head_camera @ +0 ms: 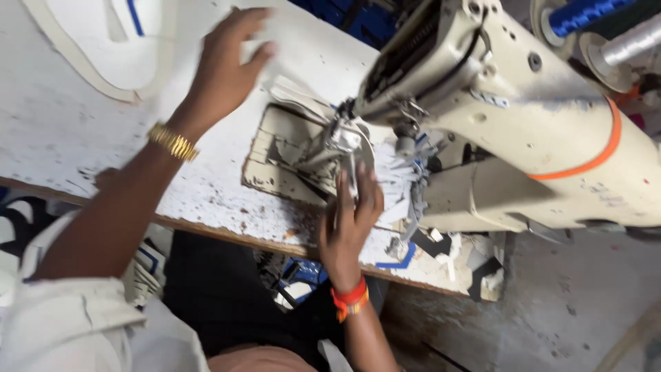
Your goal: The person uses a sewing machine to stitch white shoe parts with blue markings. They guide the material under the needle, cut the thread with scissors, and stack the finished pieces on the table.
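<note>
My left hand (226,65) reaches out to the far left of the table with its fingers spread. It lies over blurred white cut pieces (103,41), and a gold bracelet (173,141) is on its wrist. My right hand (348,210) points its fingers up at the presser foot (344,141) of a cream sewing machine (523,117). A narrow white piece (354,176) shows between those fingers; the grip on it is unclear. A red and orange thread band (350,298) circles that wrist. Small white pieces (296,93) lie on the machine bed behind the foot.
The worn white table top (62,131) has a brown front edge. Scraps in white, grey, black and blue (441,248) lie under the machine's arm. Blue and silver thread spools (606,27) stand at the top right. A concrete floor (551,310) lies at the right.
</note>
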